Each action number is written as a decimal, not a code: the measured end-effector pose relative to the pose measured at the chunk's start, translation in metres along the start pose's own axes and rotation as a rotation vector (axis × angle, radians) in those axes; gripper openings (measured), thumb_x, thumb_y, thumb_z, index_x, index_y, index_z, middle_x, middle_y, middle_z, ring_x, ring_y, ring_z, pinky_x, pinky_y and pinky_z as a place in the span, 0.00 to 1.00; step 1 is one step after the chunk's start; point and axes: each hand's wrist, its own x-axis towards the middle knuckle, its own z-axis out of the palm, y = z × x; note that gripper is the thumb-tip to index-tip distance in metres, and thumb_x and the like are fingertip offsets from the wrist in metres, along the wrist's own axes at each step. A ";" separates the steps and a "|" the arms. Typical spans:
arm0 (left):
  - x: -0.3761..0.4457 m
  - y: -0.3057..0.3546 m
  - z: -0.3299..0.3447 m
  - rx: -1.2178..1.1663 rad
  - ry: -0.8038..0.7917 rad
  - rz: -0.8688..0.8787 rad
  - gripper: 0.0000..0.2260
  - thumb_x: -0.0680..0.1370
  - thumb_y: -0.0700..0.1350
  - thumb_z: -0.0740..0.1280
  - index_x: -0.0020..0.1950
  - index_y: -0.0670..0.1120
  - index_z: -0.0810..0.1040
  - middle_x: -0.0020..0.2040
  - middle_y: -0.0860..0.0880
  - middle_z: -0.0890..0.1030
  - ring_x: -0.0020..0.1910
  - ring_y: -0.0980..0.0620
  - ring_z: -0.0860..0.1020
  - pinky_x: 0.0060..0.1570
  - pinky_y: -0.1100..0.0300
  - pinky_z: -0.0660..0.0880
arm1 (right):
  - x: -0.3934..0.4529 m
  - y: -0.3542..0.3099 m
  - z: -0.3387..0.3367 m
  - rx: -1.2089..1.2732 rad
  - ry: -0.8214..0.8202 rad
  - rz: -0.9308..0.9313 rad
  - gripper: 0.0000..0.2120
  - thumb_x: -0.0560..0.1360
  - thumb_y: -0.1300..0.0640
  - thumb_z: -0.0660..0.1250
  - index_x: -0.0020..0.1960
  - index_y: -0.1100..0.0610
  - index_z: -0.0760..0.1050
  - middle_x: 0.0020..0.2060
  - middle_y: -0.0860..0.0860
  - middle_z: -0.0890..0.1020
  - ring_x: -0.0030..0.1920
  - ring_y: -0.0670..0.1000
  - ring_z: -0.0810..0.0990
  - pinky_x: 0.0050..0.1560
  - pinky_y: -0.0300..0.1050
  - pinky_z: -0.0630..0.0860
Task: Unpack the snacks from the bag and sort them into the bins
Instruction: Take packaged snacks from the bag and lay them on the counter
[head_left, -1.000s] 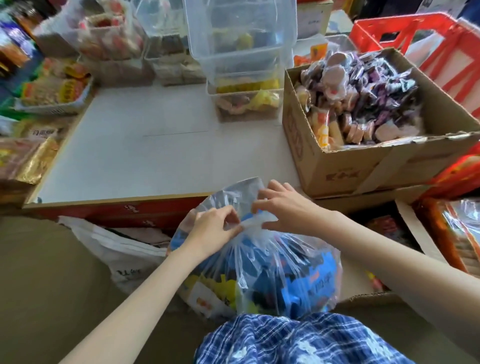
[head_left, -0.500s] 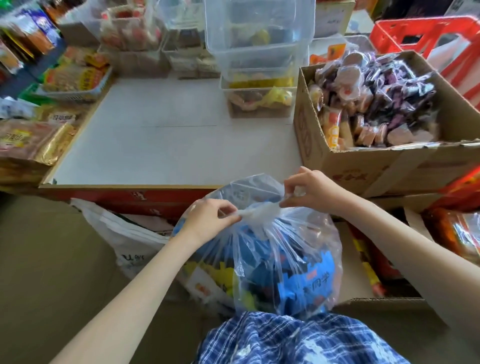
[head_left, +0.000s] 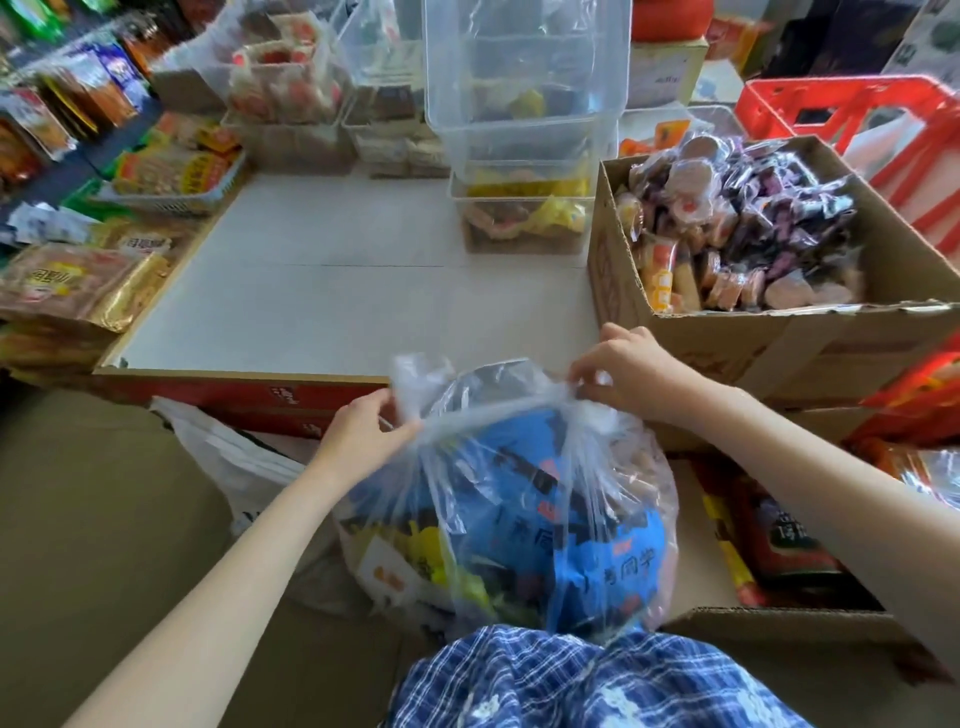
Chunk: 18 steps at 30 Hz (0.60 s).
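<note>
Head view looks down on a white desk (head_left: 322, 291) with a bare middle and goods crowding its edges. At the far side stands a stack of clear bins (head_left: 524, 93); the lowest bin (head_left: 522, 218) holds yellow and brown packets. Left of the stack sit more clear tubs and a bagged bundle of red-and-white packs (head_left: 280, 83). A white basket (head_left: 176, 176) of orange packets lies at the desk's far left corner, with gold-wrapped packs (head_left: 78, 286) beside the left edge. A cardboard box (head_left: 779, 353) full of wrapped snacks (head_left: 737, 223) takes the right side, just behind the right hand, and a red crate (head_left: 852, 119) stands beyond it. Low on the right, another open box (head_left: 779, 618) holds dark red packets.

Nearer than the desk's front edge, above a blue checked cloth (head_left: 571, 680), sits the clear bag (head_left: 519, 519), bulging with blue and yellow packets. It stands upright, mouth upward, its gathered top stretched sideways between the hands. A white bag (head_left: 228, 462) lies just left of it.

The left hand (head_left: 358, 431) pinches the plastic at the left of the bag's top, fingers curled around a bunched fold. The right hand (head_left: 628, 374) pinches the twisted plastic at the right, fingertips closed on it. Both hands are at the bag's top, with the bulk of it hanging below them.
</note>
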 end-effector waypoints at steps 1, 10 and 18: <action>0.000 -0.004 0.001 -0.022 0.067 -0.081 0.09 0.74 0.45 0.69 0.38 0.46 0.71 0.34 0.53 0.73 0.37 0.50 0.72 0.38 0.58 0.64 | -0.002 0.010 -0.002 0.077 0.046 0.051 0.10 0.76 0.52 0.66 0.56 0.53 0.80 0.47 0.47 0.81 0.58 0.53 0.69 0.55 0.46 0.61; -0.019 0.009 -0.043 -0.573 0.873 -0.189 0.11 0.74 0.34 0.61 0.45 0.51 0.67 0.44 0.52 0.71 0.43 0.53 0.71 0.39 0.70 0.66 | -0.019 0.042 -0.012 0.239 0.422 0.276 0.08 0.73 0.67 0.66 0.49 0.62 0.81 0.54 0.59 0.77 0.57 0.62 0.73 0.58 0.54 0.70; 0.003 0.044 -0.004 0.786 -0.088 0.678 0.16 0.79 0.44 0.55 0.63 0.52 0.75 0.52 0.51 0.82 0.53 0.53 0.80 0.67 0.52 0.63 | 0.003 -0.057 0.031 -0.193 -0.236 -0.169 0.21 0.78 0.64 0.54 0.70 0.51 0.65 0.58 0.55 0.77 0.57 0.59 0.77 0.48 0.49 0.72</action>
